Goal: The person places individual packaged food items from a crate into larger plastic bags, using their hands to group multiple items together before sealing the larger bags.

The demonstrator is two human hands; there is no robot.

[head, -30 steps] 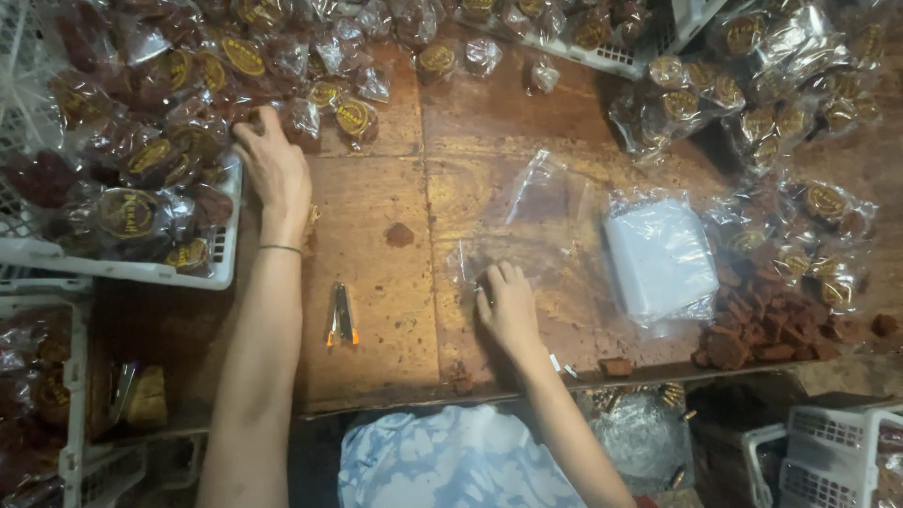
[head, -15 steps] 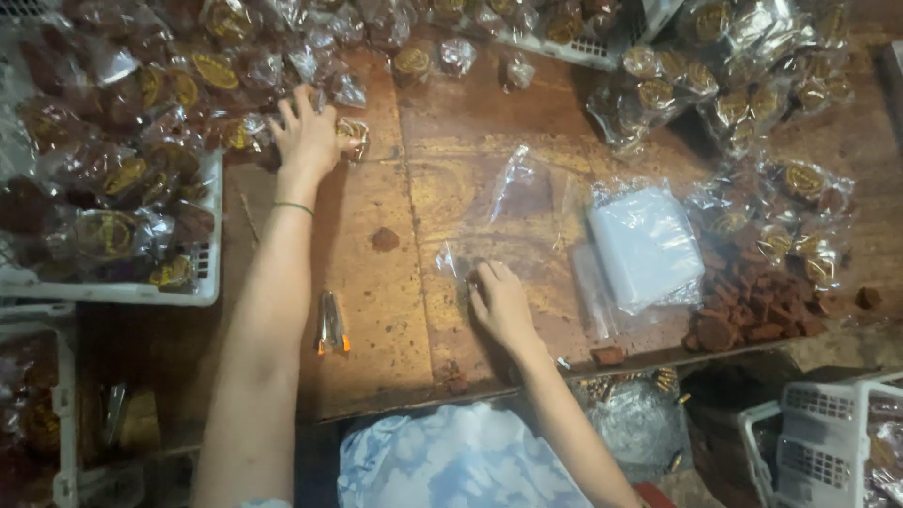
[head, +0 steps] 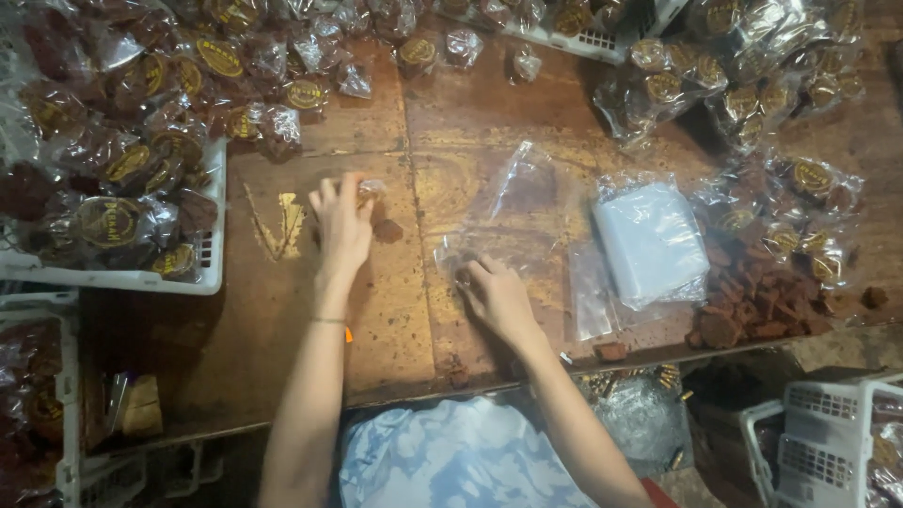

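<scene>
My left hand (head: 340,224) is over the middle of the wooden table (head: 395,320), its fingertips pinched on a small clear-wrapped packet (head: 372,186). A loose brown sweet piece (head: 387,230) lies just right of that hand. My right hand (head: 496,296) rests on the near edge of an empty clear plastic bag (head: 515,202) that lies flat on the table, with its fingers curled on the bag's corner. A hand's width of bare table separates the two hands.
A white basket (head: 212,273) heaped with gold-labelled wrapped sweets stands at the left. More packets lie along the back and at the right (head: 752,94). Right of the bag are a stack of clear bags (head: 649,240) and a pile of brown pieces (head: 752,306). Another white basket (head: 818,442) sits low right.
My left hand has drawn back from the heap of wrapped sweets at the far left to the table's middle, carrying a small packet. My right hand has stayed on the clear bag.
</scene>
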